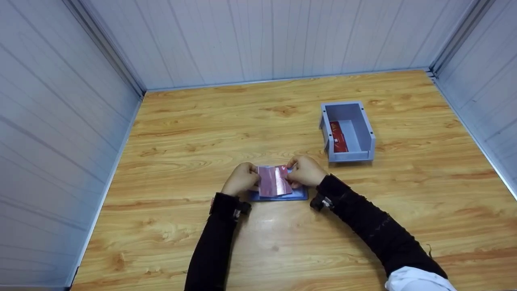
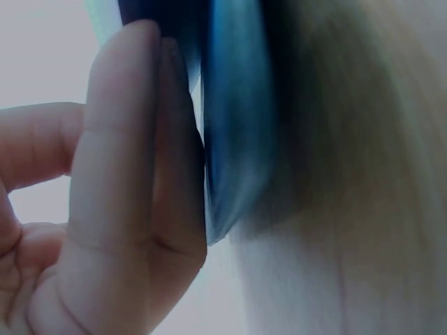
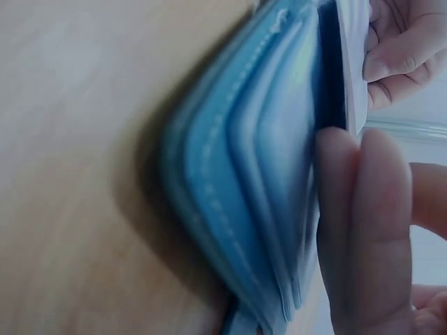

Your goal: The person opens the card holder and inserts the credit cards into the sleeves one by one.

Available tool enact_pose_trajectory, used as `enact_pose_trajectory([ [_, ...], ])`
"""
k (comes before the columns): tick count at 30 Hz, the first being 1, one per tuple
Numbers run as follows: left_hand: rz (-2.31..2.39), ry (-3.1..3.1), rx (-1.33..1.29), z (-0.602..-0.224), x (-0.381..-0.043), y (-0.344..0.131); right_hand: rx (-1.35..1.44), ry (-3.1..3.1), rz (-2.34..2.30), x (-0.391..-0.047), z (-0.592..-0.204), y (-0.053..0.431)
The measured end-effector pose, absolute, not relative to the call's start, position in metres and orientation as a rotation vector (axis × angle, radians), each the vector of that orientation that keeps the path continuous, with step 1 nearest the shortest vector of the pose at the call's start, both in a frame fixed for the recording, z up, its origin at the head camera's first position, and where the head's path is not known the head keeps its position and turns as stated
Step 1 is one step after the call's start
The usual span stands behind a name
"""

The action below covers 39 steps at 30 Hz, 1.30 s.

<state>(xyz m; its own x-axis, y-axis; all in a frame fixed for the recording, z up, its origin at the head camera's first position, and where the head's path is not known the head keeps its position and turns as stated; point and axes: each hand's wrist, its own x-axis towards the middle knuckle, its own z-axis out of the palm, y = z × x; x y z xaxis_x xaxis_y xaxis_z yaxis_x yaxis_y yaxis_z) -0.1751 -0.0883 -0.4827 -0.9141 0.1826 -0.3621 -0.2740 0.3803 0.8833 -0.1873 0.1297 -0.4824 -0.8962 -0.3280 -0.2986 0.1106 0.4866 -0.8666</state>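
Observation:
A blue card holder (image 1: 299,195) lies on the table, with a stitched cover (image 3: 209,181) and glossy page-like layers (image 3: 279,139) showing in the right wrist view. Over it, a shiny pinkish-red sheet (image 1: 268,182) stands between both hands, with a bright glare band down it. My left hand (image 1: 241,179) pinches the sheet's left edge. At the right edge, my right hand (image 1: 307,171) pinches it with thumb and fingers. In the left wrist view, the fingers of my left hand (image 2: 115,174) lie right beside the blue cover (image 2: 237,125).
A grey open-front bin (image 1: 351,157) sits on the wooden table (image 1: 202,133) toward the back right, with a red card (image 1: 338,137) inside against its left wall. Pale panel walls (image 1: 258,40) border the table at the back and on both sides.

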Motion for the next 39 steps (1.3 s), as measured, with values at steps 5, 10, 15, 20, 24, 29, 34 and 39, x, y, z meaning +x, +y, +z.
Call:
enact_pose_trajectory([
  [5,1.538,2.243,-0.083,-0.484,-0.175,-0.088,-0.169,2.322,-1.386,-0.185,-0.482,0.126],
  [10,1.549,2.223,-0.089,-0.483,-0.174,-0.088,-0.159,2.317,-1.392,-0.185,-0.482,0.123],
  [15,1.57,2.187,-0.1,-0.484,-0.175,-0.089,-0.164,2.274,-1.42,-0.185,-0.484,0.122],
  [20,1.596,2.144,-0.121,-0.486,-0.176,-0.089,-0.166,2.212,-1.469,-0.186,-0.484,0.122],
  [24,1.61,2.147,-0.122,-0.486,-0.177,-0.088,-0.151,2.189,-1.483,-0.186,-0.483,0.121],
  [29,1.613,2.145,-0.121,-0.486,-0.177,-0.087,-0.151,2.147,-1.5,-0.185,-0.482,0.119],
  [34,1.614,2.145,-0.114,-0.485,-0.177,-0.086,-0.129,2.127,-1.497,-0.184,-0.481,0.118],
  [39,1.608,2.162,-0.11,-0.485,-0.176,-0.085,-0.125,2.132,-1.485,-0.184,-0.479,0.116],
])
